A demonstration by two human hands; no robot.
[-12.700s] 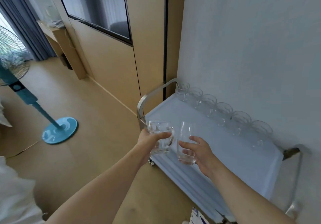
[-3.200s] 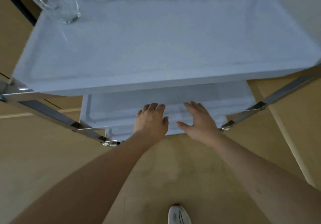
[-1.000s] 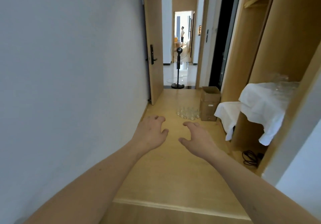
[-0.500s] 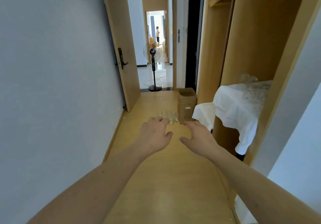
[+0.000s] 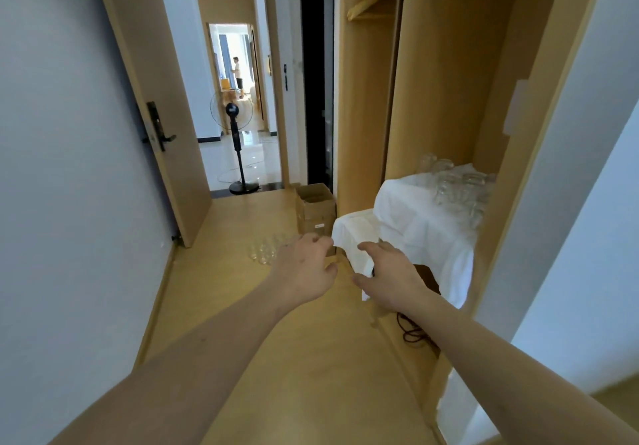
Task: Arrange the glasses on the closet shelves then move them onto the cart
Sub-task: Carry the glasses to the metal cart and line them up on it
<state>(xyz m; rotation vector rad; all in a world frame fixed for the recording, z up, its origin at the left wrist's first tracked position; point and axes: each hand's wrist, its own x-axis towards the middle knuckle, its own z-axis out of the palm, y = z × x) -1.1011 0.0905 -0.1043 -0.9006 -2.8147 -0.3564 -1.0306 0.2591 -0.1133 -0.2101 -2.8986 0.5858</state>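
Both hands are out in front and hold nothing: the left hand and the right hand hang over the floor of the hallway with fingers loosely spread and released, touching no glass. The glasses sit in two places. A cluster of shelf glasses stands on the upper closet shelf, which is draped in a white cloth; a lower shelf, also cloth-covered, juts out just below and shows no glass that I can make out. A second group, the floor glasses, stands on the floor near the open door and just beside a cardboard box. The cart is out of view here, so what it already carries cannot be judged from this view. As I read it, the task is somewhere in the middle: part of the glassware is on a shelf, part is not yet shelved, and the hands, empty and reaching forward, look set for another pickup. Which group they aim for is unclear; they sit about midway between the floor glasses and the lower shelf. Left to do, by my estimate: clear the floor group, then carry the shelf stock to the cart.
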